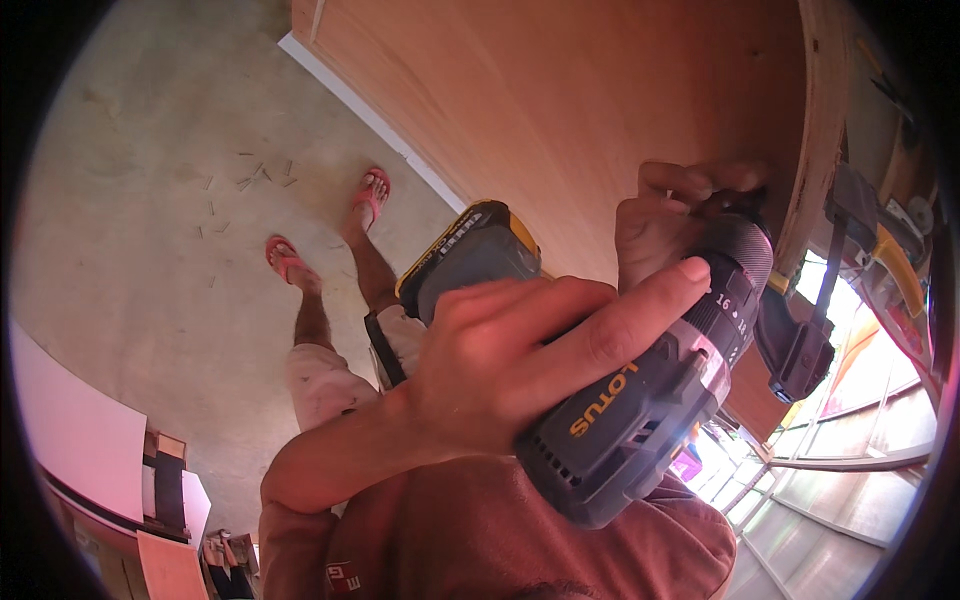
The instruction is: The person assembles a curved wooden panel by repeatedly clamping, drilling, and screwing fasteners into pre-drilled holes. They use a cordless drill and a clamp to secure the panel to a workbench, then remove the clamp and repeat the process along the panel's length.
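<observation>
Nearest to me is the black drill (610,440), slanting across my chest with its chuck (745,245) toward the upper right, close to the wooden panel. My left hand (465,350) is wrapped around its handle, fingers clamped there except the index finger (610,335), which I lay straight along the drill's side, its tip by the ringed collar (725,300). The black and yellow battery (475,255) sticks out past my knuckles. Just beyond the chuck is my right hand (655,225) — fingers bent, their tips bunched near the drill's front end in deep shadow, so I cannot tell whether they pinch anything. Below the drill is my reddish-brown shirt (440,530). Behind my right hand spreads the broad brown wooden panel (560,120), with a paler wooden strip (818,130) along its right side; to the right of the drill hangs a black clamp-like tool (795,345). Farther down are my pale shorts (330,380) and my red flip-flops (283,257) on the grey floor (150,280), where thin slivers (255,175) lie scattered — too small to name. Off to the lower left stands a white board (85,430), and on the far right bright light comes through a paned wall (850,500).
</observation>
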### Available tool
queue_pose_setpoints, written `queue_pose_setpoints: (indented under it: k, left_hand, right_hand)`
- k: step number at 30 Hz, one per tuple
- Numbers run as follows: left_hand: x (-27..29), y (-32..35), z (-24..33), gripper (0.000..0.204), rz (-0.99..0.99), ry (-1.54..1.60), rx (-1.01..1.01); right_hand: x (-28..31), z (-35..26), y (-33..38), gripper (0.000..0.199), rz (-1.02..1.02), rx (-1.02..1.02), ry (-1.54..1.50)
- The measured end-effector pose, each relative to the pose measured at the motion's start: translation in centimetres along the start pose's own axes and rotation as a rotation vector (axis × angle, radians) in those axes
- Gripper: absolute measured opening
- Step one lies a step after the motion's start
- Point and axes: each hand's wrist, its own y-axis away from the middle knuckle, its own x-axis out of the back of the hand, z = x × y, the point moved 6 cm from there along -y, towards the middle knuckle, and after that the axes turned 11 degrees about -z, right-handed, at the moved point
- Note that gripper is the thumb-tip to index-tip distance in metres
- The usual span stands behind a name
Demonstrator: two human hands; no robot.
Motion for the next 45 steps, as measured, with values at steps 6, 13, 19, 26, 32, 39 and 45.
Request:
queue_pose_setpoints:
  k: [6,13,19,26,32,39,45]
  left_hand:
    - [0.1,-0.2,0.6,0.066,-0.018,-0.018,0.023]
    - [-0.2,-0.5,-0.2,0.066,-0.024,-0.03,0.06]
    - [0.2,-0.8,0.0,0.062,0.022,-0.045,0.052]
    - [-0.2,-1.3,0.1,0.06,0.087,-0.057,0.029]
    - [0.5,-1.9,0.0,0.062,0.011,-0.089,0.016]
    - [-0.3,-1.9,2.0,0.057,0.08,-0.141,0.098]
    - [-1.0,-2.3,1.9,0.058,0.063,-0.033,0.134]
  right_hand:
    - [1.1,-0.3,0.1,0.037,-0.081,-0.04,-0.029]
    - [1.5,-0.1,0.5,0.048,-0.056,-0.084,0.014]
    - [-2.1,-1.9,3.9,0.054,0.287,-0.088,0.461]
    - [-8.0,-8.4,5.7,0.061,0.459,0.048,1.073]
    - [-8.2,-12.2,4.8,0.067,0.554,0.062,1.493]
    - [-9.4,-12.0,6.9,0.075,0.669,-0.093,1.852]
    - [-9.4,-12.8,7.2,0.081,0.712,-0.175,2.028]
